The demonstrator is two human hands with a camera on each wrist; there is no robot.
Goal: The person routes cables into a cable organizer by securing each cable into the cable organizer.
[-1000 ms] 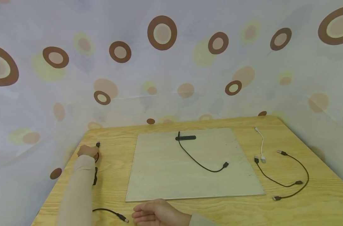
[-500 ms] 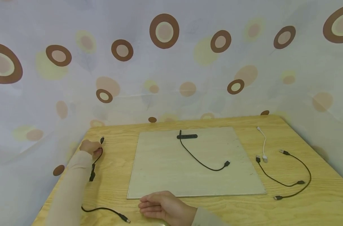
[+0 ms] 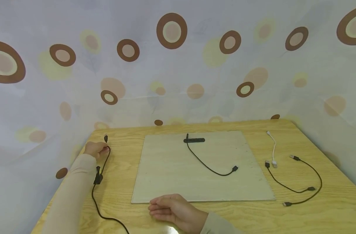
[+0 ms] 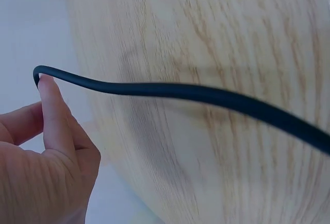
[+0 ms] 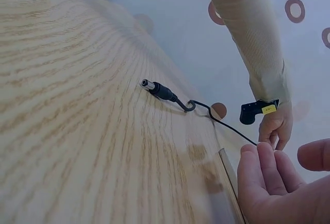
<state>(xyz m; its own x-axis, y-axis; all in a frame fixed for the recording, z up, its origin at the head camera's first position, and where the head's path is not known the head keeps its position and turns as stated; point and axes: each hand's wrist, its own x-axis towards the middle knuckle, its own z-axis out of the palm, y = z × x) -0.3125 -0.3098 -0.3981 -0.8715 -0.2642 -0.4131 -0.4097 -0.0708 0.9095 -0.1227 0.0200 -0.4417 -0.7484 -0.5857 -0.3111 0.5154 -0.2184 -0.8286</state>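
Note:
My left hand pinches a black cable between thumb and fingertips over the far left of the table. Just past those fingers, the cable's black end plug points to the back. The rest of the cord runs down past the wrist camera toward the near edge. It ends in a barrel plug with a metal tip, low over the wood in the right wrist view. My right hand holds nothing, its fingers loosely extended and thumb up, right at the front edge of the pale board.
On the board lie a black cable and a narrow black holder strip, with one cable end at the strip. Right of the board are a white cable, a short black cable and a longer curved black cable.
The left hand has shifted slightly, and the pinched cable now shows as one longer line beside the forearm. Its barrel plug has left the head view at the bottom. The right hand stays open.

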